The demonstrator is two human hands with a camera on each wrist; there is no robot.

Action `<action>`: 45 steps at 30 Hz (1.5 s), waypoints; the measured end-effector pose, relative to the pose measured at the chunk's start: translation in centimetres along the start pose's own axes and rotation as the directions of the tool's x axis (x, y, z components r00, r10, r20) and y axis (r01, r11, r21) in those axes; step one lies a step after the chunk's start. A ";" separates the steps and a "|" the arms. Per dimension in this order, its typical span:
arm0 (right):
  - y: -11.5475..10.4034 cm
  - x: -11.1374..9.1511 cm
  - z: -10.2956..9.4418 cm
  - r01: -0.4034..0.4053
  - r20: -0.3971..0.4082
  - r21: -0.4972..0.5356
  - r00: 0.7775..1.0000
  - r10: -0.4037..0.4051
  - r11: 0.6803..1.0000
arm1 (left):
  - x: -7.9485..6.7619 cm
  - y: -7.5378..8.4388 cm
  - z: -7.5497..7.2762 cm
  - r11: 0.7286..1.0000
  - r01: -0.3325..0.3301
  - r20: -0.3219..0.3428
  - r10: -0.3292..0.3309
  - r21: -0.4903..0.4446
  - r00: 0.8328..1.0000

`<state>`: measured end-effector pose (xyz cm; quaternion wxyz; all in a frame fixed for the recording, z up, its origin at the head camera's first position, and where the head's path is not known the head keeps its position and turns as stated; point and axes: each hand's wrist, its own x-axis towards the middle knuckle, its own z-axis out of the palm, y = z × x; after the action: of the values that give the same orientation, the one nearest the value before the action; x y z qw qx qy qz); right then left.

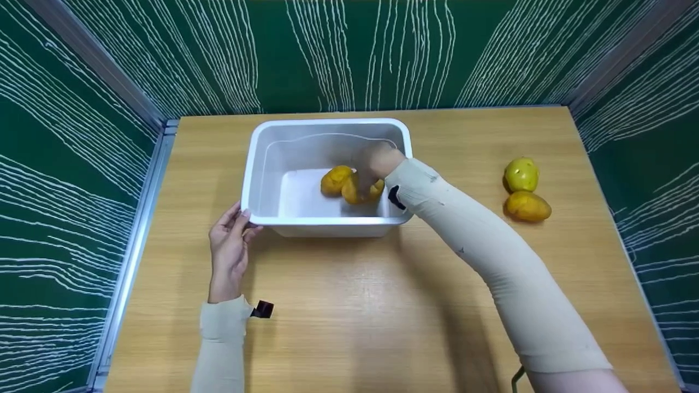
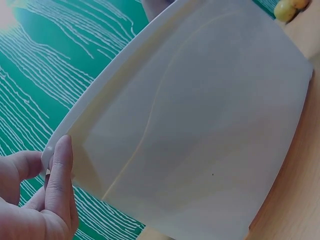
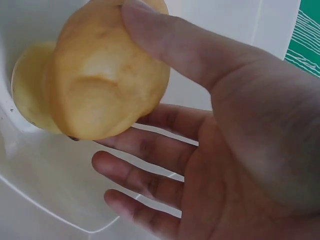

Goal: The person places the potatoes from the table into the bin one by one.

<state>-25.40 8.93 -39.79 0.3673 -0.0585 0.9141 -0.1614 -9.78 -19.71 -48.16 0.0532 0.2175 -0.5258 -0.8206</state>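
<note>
A bin (image 1: 327,221) stood on the table (image 1: 338,305), in it one fruit (image 1: 335,180) left of another fruit (image 3: 104,82), perhaps touching, and right of the bin lay a third fruit (image 1: 521,174) behind a fourth fruit (image 1: 527,207).

We have a smooth white bin (image 1: 327,220), rectangular with rounded corners, standing upright with its mouth facing up; the left hand (image 1: 230,248) grips its rim at the near left corner. Inside the bin, toward its right side, the right hand (image 1: 374,164) holds an orange-yellow fruit (image 3: 110,75), rounded and dented, with the thumb over it. Just left of that, also within the bin, we see a second yellow fruit (image 1: 334,183). Well right of the bin lie a shiny greenish-yellow fruit (image 1: 521,176) and, just beside it, an oblong golden fruit (image 1: 527,207) on its side.
</note>
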 end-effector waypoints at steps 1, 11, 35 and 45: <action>0.0 0.0 0.1 -0.008 0.003 0.009 1.000 0.008 1.000 | 0.0 0.0 0.0 1.000 0.000 -0.001 0.000 -0.003 1.000; 0.5 1.0 0.8 0.141 0.143 -0.377 0.985 -0.093 0.915 | 0.1 0.0 0.2 1.000 0.016 -0.021 -0.016 -0.019 1.000; -0.6 0.9 0.7 0.056 0.247 -0.374 0.968 0.041 0.926 | 0.1 -0.3 0.0 0.999 0.012 -0.017 -0.013 -0.040 1.000; 0.0 -2.1 -1.8 0.054 0.180 -0.248 0.984 -0.009 0.967 | 0.0 0.0 0.2 0.999 0.038 -0.038 -0.039 -0.023 0.999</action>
<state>-25.12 9.88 -37.23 0.4341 -0.1333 0.8899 -0.0437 -9.87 -19.57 -48.08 0.0500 0.2427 -0.5114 -0.8228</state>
